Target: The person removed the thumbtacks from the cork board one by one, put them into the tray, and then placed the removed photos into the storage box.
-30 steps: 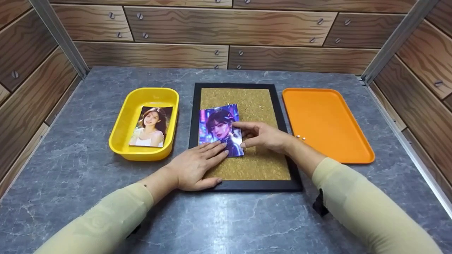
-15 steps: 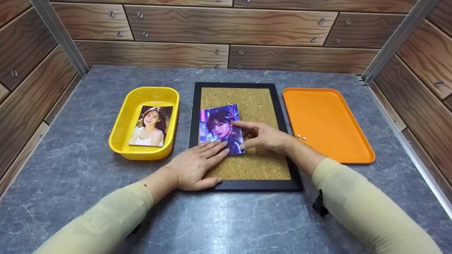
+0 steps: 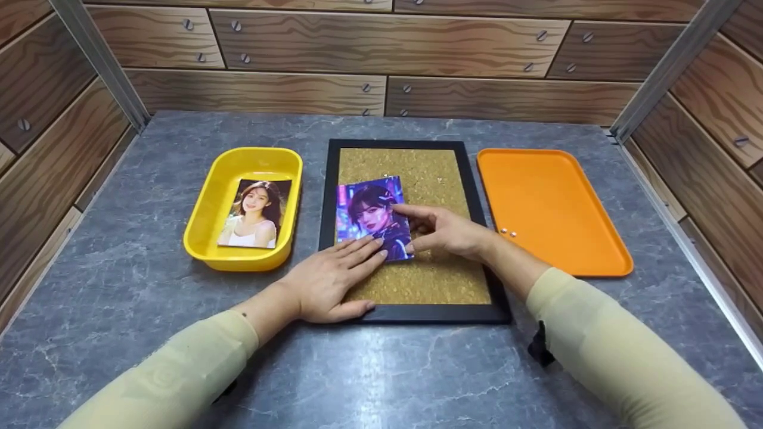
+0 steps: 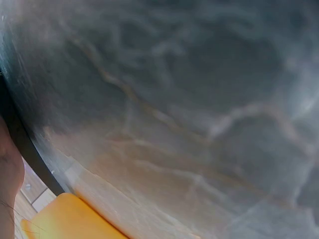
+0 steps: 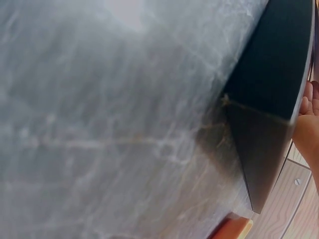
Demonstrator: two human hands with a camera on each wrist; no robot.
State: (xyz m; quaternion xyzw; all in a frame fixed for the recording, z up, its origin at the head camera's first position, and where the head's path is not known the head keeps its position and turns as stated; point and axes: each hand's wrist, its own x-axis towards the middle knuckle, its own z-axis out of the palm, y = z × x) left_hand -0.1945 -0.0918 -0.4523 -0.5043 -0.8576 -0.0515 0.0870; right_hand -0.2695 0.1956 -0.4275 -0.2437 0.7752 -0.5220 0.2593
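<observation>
A purple-blue photo (image 3: 363,205) of a dark-haired figure lies tilted on the cork board (image 3: 444,283), inside its black frame (image 3: 417,313). My left hand (image 3: 328,280) lies flat, fingertips resting on the photo's lower part and thumb on the frame's bottom edge. At the photo's right edge, my right hand (image 3: 447,231) touches it with a straight index finger and the thumb; its other fingers are curled and partly hidden. Both wrist views catch only part of a hand, at the side: the left hand (image 4: 7,174) and the right hand (image 5: 310,119).
Left of the board stands a yellow bin (image 3: 199,223) holding another photo (image 3: 256,214). An orange tray (image 3: 548,196) lies to the right, with two small silver pieces (image 3: 508,232) near its left edge. A tiny shiny piece (image 3: 440,179) sits on the cork.
The photo's lower right corner has shifted slightly upward and to the right. Both hands have stayed nearly still.
</observation>
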